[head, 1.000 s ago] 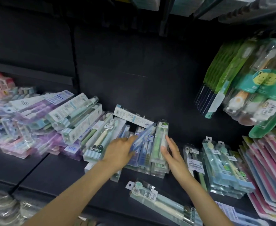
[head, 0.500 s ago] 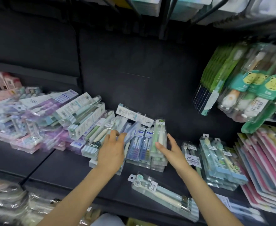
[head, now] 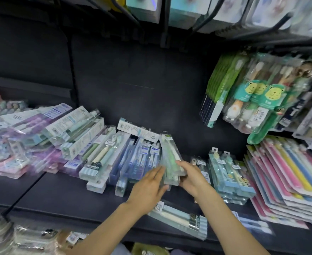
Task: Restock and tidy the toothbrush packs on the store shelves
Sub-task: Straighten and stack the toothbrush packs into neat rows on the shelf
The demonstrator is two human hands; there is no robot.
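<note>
From my feed, both arms reach in over the dark shelf (head: 63, 196). The right hand (head: 192, 178) has its fingers curled round the near end of a clear green toothbrush pack (head: 169, 155), lifting it at a tilt. The left hand (head: 147, 188) is flat, fingers straight, pressed against that pack's left side. Around them: a big fan of pink and yellow packs (head: 287, 173) on the right, a messy purple heap (head: 22, 144) far left, blue packs (head: 144, 159) just left of the green one, and 1 loose pack (head: 181, 219) lying under the wrists.
</note>
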